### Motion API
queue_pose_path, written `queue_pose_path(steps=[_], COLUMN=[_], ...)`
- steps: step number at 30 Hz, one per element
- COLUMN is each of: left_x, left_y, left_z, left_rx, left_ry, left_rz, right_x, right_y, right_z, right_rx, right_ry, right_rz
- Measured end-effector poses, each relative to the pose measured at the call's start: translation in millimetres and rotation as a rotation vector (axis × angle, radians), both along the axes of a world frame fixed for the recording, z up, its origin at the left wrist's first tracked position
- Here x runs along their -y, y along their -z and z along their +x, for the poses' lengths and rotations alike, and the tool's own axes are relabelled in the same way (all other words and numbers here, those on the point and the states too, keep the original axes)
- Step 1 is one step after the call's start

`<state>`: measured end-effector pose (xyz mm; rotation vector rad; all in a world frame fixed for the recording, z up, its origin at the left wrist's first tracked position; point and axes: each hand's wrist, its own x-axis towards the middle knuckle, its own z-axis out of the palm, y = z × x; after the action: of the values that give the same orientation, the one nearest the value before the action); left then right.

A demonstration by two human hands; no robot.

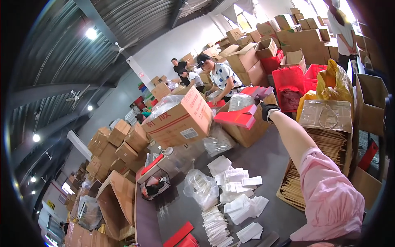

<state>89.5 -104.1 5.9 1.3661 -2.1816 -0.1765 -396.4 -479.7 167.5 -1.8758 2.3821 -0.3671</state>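
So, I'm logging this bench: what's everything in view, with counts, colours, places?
Table: 1, grey, centre
Packets: many, white, table middle
Filled bag: 1, clear, left of packets
Flat pieces: at least 2, red, near edge
Basket: 1, light-rimmed, left edge
Jug: 1, clear, beyond basket
Large cartons: 2, brown, far end
Long boxes: several, red, on right carton
Thin sticks: many, tan, lower right
Crates: at least 2, red, upper right
Sack: 1, yellow, beside crates
Stacked cartons: many, brown, background
Fans: several, pale, overhead
Lamps: several, white, overhead
Other people: at least 4, mixed clothes, background
Right hand: 1, black-gloved, beside long boxes
Sleeve: 1, pink, right
Left hand: unseen
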Motion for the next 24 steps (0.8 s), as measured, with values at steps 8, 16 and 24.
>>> queue_pose_path(steps=[8,16,24], left_x=[-97,-68,-67], left_y=[-11,6,65], left_z=[-30,-71,-79], left_rx=[-0.301,-0.148,0.130], left_ry=[-0.298,-0.257,-0.236], left_rz=[0.580,0.319,0.247], right_x=[-176,-377,-407], right_y=[37,161,163], right_z=[45,-54,-60], right_rx=[0.287,0.048,-0.018], right_ry=[-0.497,-0.157,-0.018], right_rz=[0.016,-0.174,0.031])
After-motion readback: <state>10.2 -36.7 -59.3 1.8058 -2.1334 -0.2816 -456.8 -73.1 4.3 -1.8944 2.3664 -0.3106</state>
